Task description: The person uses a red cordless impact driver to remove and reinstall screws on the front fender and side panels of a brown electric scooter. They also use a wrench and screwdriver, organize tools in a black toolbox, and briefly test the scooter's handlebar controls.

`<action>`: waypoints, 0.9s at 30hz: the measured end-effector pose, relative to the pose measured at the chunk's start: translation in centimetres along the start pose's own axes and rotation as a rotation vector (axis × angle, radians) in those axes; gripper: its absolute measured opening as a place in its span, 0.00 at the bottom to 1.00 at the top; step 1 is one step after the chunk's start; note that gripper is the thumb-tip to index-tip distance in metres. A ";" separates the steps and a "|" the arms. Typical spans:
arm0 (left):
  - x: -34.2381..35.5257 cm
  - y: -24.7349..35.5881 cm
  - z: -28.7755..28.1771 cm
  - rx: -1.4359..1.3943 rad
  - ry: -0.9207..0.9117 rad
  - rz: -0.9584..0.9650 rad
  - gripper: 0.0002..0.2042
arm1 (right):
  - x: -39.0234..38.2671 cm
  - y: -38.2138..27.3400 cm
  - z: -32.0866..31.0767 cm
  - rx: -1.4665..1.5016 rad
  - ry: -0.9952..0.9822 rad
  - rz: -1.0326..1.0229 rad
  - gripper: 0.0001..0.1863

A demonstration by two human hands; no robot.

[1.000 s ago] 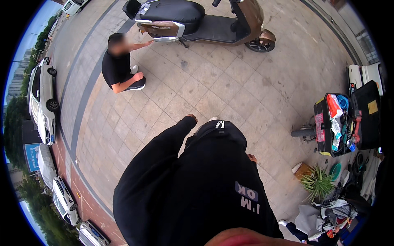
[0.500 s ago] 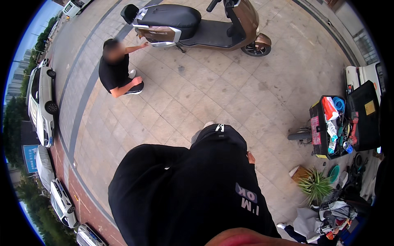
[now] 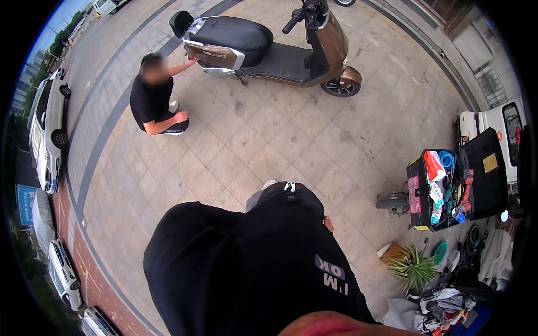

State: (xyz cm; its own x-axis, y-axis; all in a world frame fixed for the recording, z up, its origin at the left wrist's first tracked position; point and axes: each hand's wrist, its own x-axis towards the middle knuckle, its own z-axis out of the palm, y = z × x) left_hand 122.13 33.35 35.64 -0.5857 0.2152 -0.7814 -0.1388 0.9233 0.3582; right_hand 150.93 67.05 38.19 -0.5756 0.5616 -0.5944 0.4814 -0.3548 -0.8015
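Only a sliver of my right hand (image 3: pixel 328 224) shows, beside the hem of my black shirt (image 3: pixel 235 263). The shirt and arm hide most of its fingers, so what it holds, if anything, cannot be seen. My left hand is out of sight. Some way ahead stands a brown electric scooter (image 3: pixel 263 56) with a black seat, upright on its stand. A person in black (image 3: pixel 154 98) crouches at its rear, left of it. That person's one hand (image 3: pixel 191 61) touches or reaches the scooter's rear side; the other rests near the knee.
To my right an open black toolbox (image 3: pixel 440 190) full of tools and packets sits over a wheel. Near it are a spiky potted plant (image 3: pixel 413 267), a green basin (image 3: pixel 440 252) and a heap of mixed items (image 3: pixel 448 308). Parked cars (image 3: pixel 49 129) line the far left.
My view has shifted, so the scooter's front and the toolbox appear lower and further left. The crouching person's reaching hand has moved closer in against the scooter's rear.
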 end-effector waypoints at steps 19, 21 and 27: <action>0.2 0.9 2.4 -0.119 0.014 -0.008 0.22 | -3.0 -10.6 -0.1 0.296 -0.363 0.347 0.40; -0.2 0.7 3.0 -0.115 0.018 -0.016 0.22 | -2.6 -9.5 -1.0 0.256 -0.367 0.389 0.42; -2.4 0.1 5.8 -0.062 0.013 -0.057 0.22 | -5.1 -10.5 -2.5 0.315 -0.254 0.424 0.42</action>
State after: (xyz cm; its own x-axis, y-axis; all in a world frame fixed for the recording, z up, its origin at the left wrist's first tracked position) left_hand 128.18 34.72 34.60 -0.5858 0.1583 -0.7949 -0.2212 0.9123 0.3447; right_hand 150.45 69.74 49.85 -0.5346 0.1393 -0.8336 0.5072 -0.7361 -0.4482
